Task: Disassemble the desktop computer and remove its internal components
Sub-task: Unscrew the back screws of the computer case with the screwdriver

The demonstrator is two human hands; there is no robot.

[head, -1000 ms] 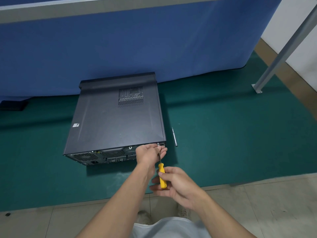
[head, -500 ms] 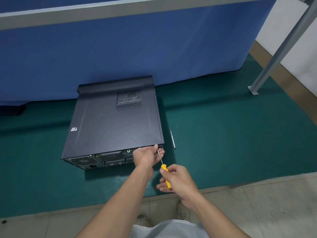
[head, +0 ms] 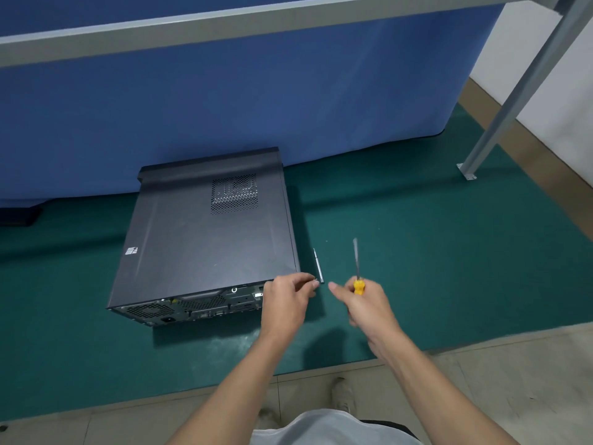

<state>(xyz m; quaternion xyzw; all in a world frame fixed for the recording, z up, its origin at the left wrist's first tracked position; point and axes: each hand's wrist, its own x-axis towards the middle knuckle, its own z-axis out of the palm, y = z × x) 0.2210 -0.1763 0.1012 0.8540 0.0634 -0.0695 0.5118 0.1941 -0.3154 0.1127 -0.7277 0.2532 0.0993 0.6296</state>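
A black desktop computer case [head: 205,239] lies flat on a green mat [head: 433,268], its rear panel with ports facing me. My left hand [head: 287,300] hovers at the case's near right corner and pinches a small screw [head: 315,283] between thumb and fingers. My right hand [head: 365,303] is to the right of the case, off it, and grips a yellow-handled screwdriver [head: 356,268] with the shaft pointing up and away.
A thin silver metal rod [head: 318,264] lies on the mat beside the case's right side. A blue partition [head: 256,107] stands right behind the case. A grey metal leg [head: 500,117] is bolted down at the right. Tiled floor borders the mat near my feet.
The screwdriver has left the case's rear corner and swung right and up in my right hand. My left hand has pulled away from the corner with the screw.
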